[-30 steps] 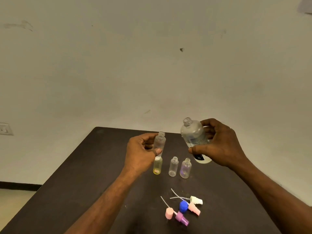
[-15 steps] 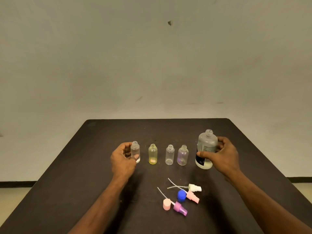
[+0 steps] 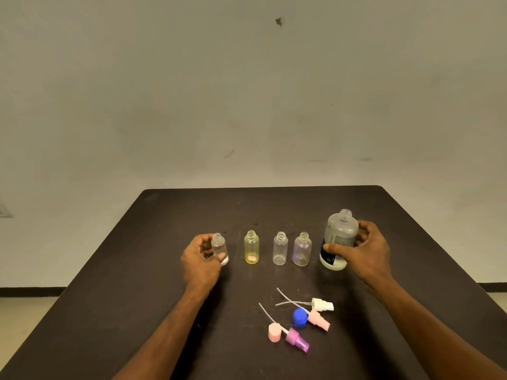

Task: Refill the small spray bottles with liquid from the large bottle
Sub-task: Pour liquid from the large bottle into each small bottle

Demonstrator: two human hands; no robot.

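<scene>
Head view: the left hand curls round a small clear bottle, thumb at the front near its base and fingers behind it; the bottle stands upright on the dark table with its neck open. The right hand grips the large bottle, thumb across the front at its label and fingers wrapped round the far side; this bottle is also upright, its base on the table, its cap off.

Taking the large bottle as the landmark, three more small bottles stand in a row to its left: a purple-tinted bottle just beside it, then a clear one, then a yellow bottle. The held small bottle is the farthest left. In front of the large bottle, nearer the person, lie the spray tops with their thin tubes, a blue cap and a pink cap.
</scene>
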